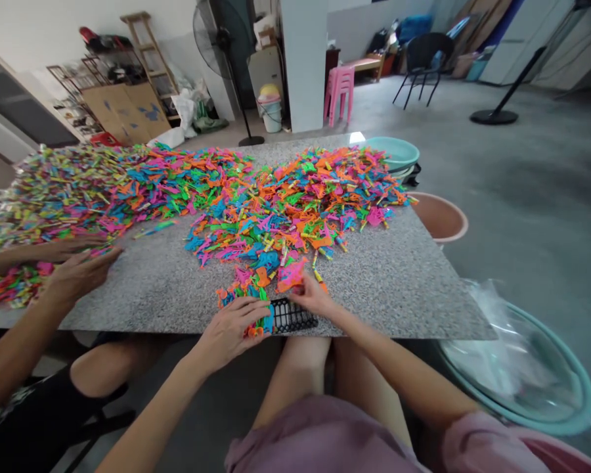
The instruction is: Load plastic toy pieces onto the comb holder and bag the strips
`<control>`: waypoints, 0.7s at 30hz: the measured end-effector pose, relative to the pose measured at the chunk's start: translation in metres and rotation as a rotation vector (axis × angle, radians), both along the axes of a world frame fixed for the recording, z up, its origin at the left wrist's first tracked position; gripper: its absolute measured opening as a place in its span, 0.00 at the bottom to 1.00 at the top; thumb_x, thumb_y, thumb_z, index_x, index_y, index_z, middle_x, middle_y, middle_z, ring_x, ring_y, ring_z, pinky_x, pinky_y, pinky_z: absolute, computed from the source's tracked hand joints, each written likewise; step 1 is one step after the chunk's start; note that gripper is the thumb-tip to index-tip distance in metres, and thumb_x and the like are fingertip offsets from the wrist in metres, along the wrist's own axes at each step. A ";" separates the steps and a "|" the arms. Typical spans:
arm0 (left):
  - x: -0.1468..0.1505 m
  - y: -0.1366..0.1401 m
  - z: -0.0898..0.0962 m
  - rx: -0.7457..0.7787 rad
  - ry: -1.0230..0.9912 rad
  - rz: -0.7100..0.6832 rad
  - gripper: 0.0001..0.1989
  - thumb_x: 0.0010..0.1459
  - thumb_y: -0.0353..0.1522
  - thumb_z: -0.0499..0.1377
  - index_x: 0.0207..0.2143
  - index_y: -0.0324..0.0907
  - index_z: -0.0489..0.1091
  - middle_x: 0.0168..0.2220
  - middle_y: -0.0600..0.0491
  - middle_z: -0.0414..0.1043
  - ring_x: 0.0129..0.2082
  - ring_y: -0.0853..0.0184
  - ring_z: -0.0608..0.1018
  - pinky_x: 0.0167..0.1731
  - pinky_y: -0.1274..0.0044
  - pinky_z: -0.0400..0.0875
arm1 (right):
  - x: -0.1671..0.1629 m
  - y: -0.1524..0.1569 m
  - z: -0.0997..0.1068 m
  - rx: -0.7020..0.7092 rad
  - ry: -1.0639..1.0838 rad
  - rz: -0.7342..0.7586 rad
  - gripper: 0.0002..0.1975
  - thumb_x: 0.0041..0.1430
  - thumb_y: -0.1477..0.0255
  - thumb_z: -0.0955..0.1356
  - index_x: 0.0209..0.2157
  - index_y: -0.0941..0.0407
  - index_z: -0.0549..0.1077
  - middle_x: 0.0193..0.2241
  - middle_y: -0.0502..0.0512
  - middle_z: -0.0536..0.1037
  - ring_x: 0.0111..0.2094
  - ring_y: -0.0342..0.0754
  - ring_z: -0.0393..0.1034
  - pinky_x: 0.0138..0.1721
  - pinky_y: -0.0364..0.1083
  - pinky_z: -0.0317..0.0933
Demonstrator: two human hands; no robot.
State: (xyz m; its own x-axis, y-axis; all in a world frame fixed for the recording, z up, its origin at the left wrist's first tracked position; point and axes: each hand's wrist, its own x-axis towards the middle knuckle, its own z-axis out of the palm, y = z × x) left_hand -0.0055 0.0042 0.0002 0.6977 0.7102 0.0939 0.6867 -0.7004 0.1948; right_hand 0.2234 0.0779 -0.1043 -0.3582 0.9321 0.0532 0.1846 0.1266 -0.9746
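Note:
My left hand (234, 325) lies with its fingers stretched over small coloured plastic pieces (245, 291) at the table's front edge. Several of these pieces stand packed at the left end of a black slotted plastic rack (295, 315); the hand partly hides them. Just above the rack, my right hand (312, 295) has thumb and fingers closed at the edge of a pink and orange flat plastic piece (291, 272). Open black slots show between the two hands. Beyond them spreads a heap of orange, pink, blue and green plastic pieces (305, 190), some with striped yellow tubes.
On the left, another person's hands (79, 272) work by a second pile (69, 190). The speckled stone table (398, 282) ends near my lap. At right stand a teal basin (396, 151), a brown tub (440, 217) and a teal-rimmed tub with clear plastic bags (512, 361).

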 end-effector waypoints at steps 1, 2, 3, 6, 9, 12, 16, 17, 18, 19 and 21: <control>0.000 0.000 0.000 0.000 0.004 -0.003 0.15 0.63 0.38 0.58 0.51 0.44 0.68 0.54 0.51 0.72 0.55 0.60 0.70 0.53 0.67 0.69 | -0.013 -0.002 -0.001 0.034 -0.048 0.003 0.16 0.50 0.75 0.68 0.42 0.57 0.65 0.33 0.50 0.74 0.31 0.44 0.69 0.33 0.43 0.65; 0.000 0.000 0.001 0.002 0.006 -0.007 0.15 0.64 0.38 0.58 0.51 0.44 0.68 0.54 0.51 0.72 0.55 0.60 0.70 0.53 0.67 0.69 | -0.024 -0.004 -0.002 0.070 -0.100 0.004 0.14 0.50 0.76 0.67 0.41 0.57 0.66 0.33 0.51 0.75 0.32 0.45 0.70 0.35 0.43 0.65; 0.000 0.000 0.001 0.007 0.004 -0.012 0.15 0.64 0.37 0.58 0.51 0.44 0.68 0.54 0.50 0.72 0.55 0.60 0.70 0.53 0.68 0.69 | -0.032 -0.004 -0.002 0.102 -0.156 0.005 0.12 0.50 0.76 0.67 0.39 0.57 0.67 0.33 0.52 0.75 0.33 0.45 0.70 0.36 0.43 0.65; 0.000 0.001 0.001 0.021 -0.009 -0.019 0.15 0.64 0.38 0.58 0.51 0.44 0.69 0.53 0.50 0.73 0.54 0.60 0.71 0.52 0.68 0.70 | -0.042 -0.002 -0.001 0.170 -0.334 0.008 0.13 0.52 0.77 0.66 0.42 0.58 0.67 0.34 0.55 0.77 0.34 0.48 0.72 0.37 0.44 0.65; 0.000 0.001 0.000 0.024 -0.015 -0.019 0.15 0.64 0.38 0.58 0.51 0.44 0.69 0.53 0.50 0.73 0.54 0.60 0.71 0.52 0.68 0.70 | -0.042 -0.005 0.005 0.273 -0.501 0.091 0.18 0.53 0.78 0.65 0.47 0.58 0.66 0.36 0.58 0.78 0.36 0.51 0.74 0.39 0.45 0.65; 0.000 0.001 -0.002 0.037 -0.022 -0.026 0.16 0.63 0.38 0.58 0.52 0.44 0.69 0.53 0.50 0.73 0.54 0.60 0.71 0.52 0.68 0.68 | -0.041 -0.007 0.016 0.370 -0.636 0.212 0.22 0.52 0.80 0.66 0.51 0.59 0.64 0.39 0.60 0.79 0.39 0.51 0.74 0.39 0.45 0.64; 0.001 0.001 -0.001 0.117 -0.027 -0.038 0.15 0.63 0.37 0.58 0.52 0.46 0.70 0.53 0.52 0.73 0.55 0.60 0.70 0.54 0.67 0.65 | -0.045 0.005 0.028 0.363 -0.750 0.281 0.16 0.54 0.76 0.68 0.46 0.58 0.69 0.36 0.59 0.79 0.37 0.52 0.74 0.36 0.44 0.62; 0.002 0.001 0.000 0.137 -0.013 -0.045 0.14 0.63 0.37 0.58 0.51 0.47 0.70 0.55 0.52 0.72 0.56 0.59 0.69 0.55 0.65 0.63 | -0.047 0.009 0.029 0.363 -0.737 0.297 0.12 0.54 0.75 0.68 0.43 0.57 0.71 0.35 0.58 0.79 0.37 0.51 0.74 0.35 0.43 0.61; 0.002 0.002 0.002 0.150 0.009 -0.059 0.14 0.63 0.36 0.57 0.51 0.47 0.70 0.56 0.51 0.70 0.57 0.59 0.68 0.56 0.64 0.61 | -0.048 0.013 0.029 0.365 -0.717 0.315 0.09 0.55 0.76 0.68 0.40 0.56 0.72 0.35 0.57 0.79 0.38 0.51 0.73 0.35 0.43 0.61; 0.003 0.003 0.005 0.152 0.038 -0.076 0.13 0.64 0.36 0.57 0.50 0.47 0.70 0.58 0.51 0.69 0.58 0.58 0.67 0.57 0.63 0.59 | -0.050 0.015 0.029 0.368 -0.696 0.333 0.07 0.55 0.76 0.67 0.38 0.56 0.73 0.34 0.56 0.79 0.38 0.51 0.73 0.35 0.42 0.61; 0.005 0.004 0.009 0.136 0.100 -0.108 0.13 0.64 0.36 0.57 0.50 0.46 0.69 0.60 0.50 0.67 0.60 0.57 0.65 0.58 0.63 0.58 | -0.049 0.015 0.028 0.370 -0.678 0.335 0.08 0.55 0.77 0.67 0.38 0.56 0.73 0.34 0.55 0.79 0.38 0.50 0.73 0.35 0.42 0.61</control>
State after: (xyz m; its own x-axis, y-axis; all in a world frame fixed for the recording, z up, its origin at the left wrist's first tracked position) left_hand 0.0000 0.0087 0.0090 0.7799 0.6161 0.1104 0.6172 -0.7863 0.0279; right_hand 0.1741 0.0926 -0.0767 -0.6772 0.7357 0.0078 0.6110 0.5682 -0.5512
